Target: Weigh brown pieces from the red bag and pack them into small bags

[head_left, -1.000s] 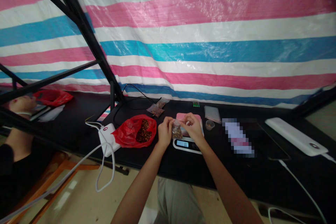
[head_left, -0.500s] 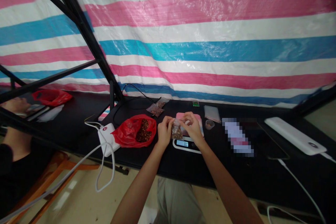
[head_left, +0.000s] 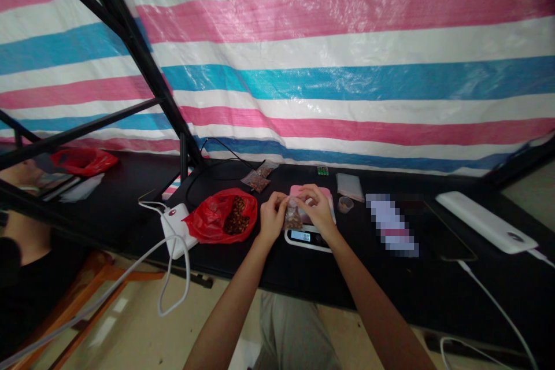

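My left hand (head_left: pixel 273 215) and my right hand (head_left: pixel 318 208) both pinch the top of a small clear plastic bag (head_left: pixel 293 219) partly filled with brown bits. The bag hangs upright over a kitchen scale (head_left: pixel 307 243) with a pinkish top and a lit display. Left of my left hand lies an open red plastic bag (head_left: pixel 208 219) holding dark brown pieces (head_left: pixel 238 221). Two filled clear bags (head_left: pixel 259 183) lie behind it. A small clear cup (head_left: pixel 346 204) with a little brown content stands right of the scale, near a stack of flat clear bags (head_left: pixel 349 187).
A white power strip (head_left: pixel 177 228) with a looping cable sits at the left. Green batteries (head_left: pixel 322 170) lie at the back. To the right are a blurred-out phone-like object (head_left: pixel 392 225), a dark phone (head_left: pixel 446 231) and a white power bank (head_left: pixel 485 222). Another person's arm (head_left: pixel 30 237) is at far left.
Both hands stay at the bag's top with only slight finger movement. The whole view has shifted very slightly; nothing else visibly moves.
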A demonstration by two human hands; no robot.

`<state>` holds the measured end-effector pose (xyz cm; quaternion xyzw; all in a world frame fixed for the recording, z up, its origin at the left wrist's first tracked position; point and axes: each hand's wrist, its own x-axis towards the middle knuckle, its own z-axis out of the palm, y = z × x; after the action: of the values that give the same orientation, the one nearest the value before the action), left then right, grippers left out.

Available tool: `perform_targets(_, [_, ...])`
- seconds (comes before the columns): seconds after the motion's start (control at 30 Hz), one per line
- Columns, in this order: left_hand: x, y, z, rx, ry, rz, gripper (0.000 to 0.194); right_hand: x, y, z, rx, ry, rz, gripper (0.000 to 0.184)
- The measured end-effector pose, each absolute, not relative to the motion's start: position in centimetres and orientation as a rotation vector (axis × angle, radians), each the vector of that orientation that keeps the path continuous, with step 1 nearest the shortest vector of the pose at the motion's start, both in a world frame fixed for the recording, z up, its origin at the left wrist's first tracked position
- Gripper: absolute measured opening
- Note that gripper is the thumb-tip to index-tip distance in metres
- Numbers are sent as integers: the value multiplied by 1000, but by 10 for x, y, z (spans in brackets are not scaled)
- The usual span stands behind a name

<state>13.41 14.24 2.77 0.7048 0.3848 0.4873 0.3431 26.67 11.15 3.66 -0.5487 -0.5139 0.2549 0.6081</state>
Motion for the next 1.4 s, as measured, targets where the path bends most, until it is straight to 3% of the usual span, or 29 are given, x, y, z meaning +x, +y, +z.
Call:
perform_targets(0.3, [135,143,26,1803,1006,1313,21,265,110,41,-1256,-1169,619,26])
perform_targets(0.8, [136,142,21,1867,1069,1292,19,264,110,39,-1317,-1222,520,24])
perform_targets(1.4, [135,142,21,1994,1123,1235,18,262,113,34,-1230,-1106,646,28])
